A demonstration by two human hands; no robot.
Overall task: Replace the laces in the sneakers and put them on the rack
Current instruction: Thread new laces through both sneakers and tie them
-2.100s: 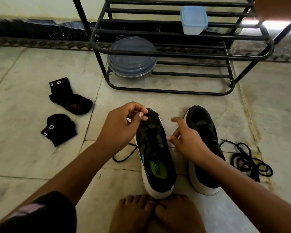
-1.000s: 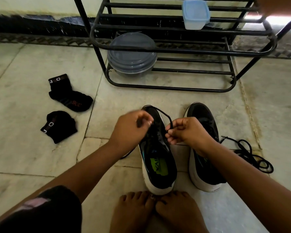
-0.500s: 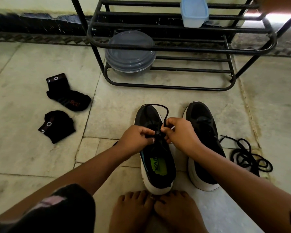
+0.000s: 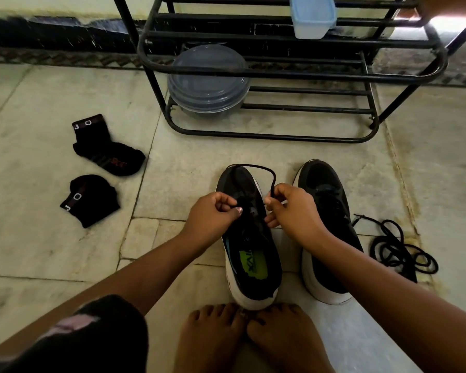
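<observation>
Lacing stage: the black shoe rack (image 4: 293,74) stands beyond, holding no shoes; both black sneakers rest on the floor, the left sneaker (image 4: 249,238) being threaded. Left hand (image 4: 213,215) and right hand (image 4: 291,208) each pinch the black lace (image 4: 256,168) over the eyelets. Next, probably, drawing it snug evenly.

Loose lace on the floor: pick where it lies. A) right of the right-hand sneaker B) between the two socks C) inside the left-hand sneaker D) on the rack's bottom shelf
A: the loose lace lies coiled on the floor just right of the right-hand sneaker.
</observation>
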